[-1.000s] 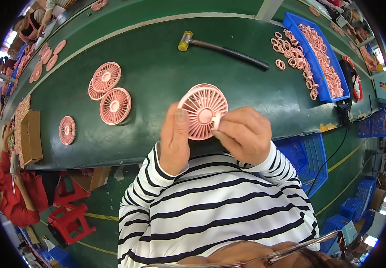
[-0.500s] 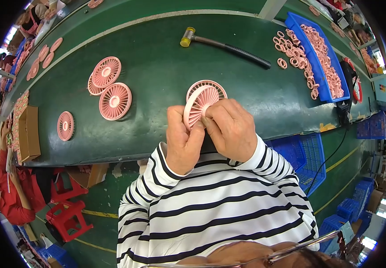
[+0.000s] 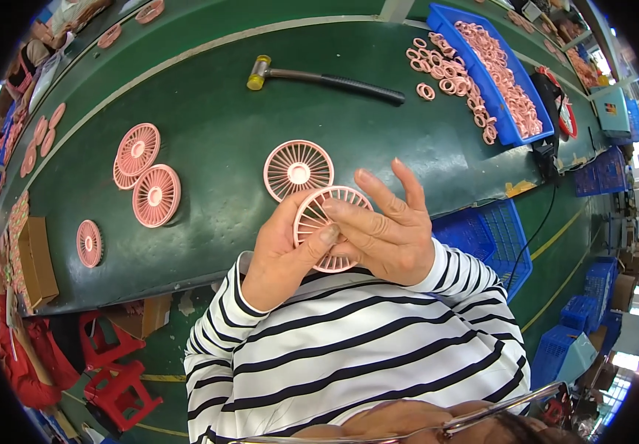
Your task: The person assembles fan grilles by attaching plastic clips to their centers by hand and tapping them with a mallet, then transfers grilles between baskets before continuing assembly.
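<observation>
A round pink fan grille (image 3: pixel 309 220) with radial spokes is tilted up in front of my striped top. My left hand (image 3: pixel 275 255) grips its left edge, with the thumb lying across the front. At the grille's middle, my right hand (image 3: pixel 397 248) presses thumb and fingertips on the hub area, while its other fingers stick up and apart. Whether a small part sits under those fingertips is hidden. Just beyond lies a second pink grille (image 3: pixel 298 173) flat on the green table, partly covered at its near edge. A hammer (image 3: pixel 364 88) with yellow faces rests farther back.
Pink rings (image 3: pixel 449 74) lie loose beside a blue bin (image 3: pixel 508 133) full of them at the back right. Several pink grilles (image 3: pixel 155 196) are on the left. A cardboard box (image 3: pixel 38 259) stands at the left end. Below the table are red stools (image 3: pixel 123 396) and a blue crate (image 3: pixel 508 237).
The held grille has turned from nearly edge-on to face me more and come nearer. My right fingers have spread from a pinch. The whole view has shifted, so table things appear farther left.
</observation>
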The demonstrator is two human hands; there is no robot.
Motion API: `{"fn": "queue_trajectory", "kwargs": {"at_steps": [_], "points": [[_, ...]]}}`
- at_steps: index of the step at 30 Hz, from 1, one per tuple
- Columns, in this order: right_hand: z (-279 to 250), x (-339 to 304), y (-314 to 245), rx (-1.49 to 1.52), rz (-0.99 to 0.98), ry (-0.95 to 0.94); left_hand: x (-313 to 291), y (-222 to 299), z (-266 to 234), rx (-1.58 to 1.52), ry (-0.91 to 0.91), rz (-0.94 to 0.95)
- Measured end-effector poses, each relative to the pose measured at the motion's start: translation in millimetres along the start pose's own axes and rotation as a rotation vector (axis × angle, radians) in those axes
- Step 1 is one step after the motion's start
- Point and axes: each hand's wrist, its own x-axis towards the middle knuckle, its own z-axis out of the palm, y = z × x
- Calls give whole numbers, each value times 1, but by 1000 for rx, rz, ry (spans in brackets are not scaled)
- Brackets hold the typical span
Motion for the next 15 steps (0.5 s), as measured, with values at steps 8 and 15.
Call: {"fn": "queue_trajectory", "kwargs": {"at_steps": [8, 15], "points": [[-3, -13, 18, 555, 393, -2, 22, -22, 10, 413, 59, 416], [-5, -30, 36, 969, 649, -100, 31, -26, 19, 760, 40, 583]]}}
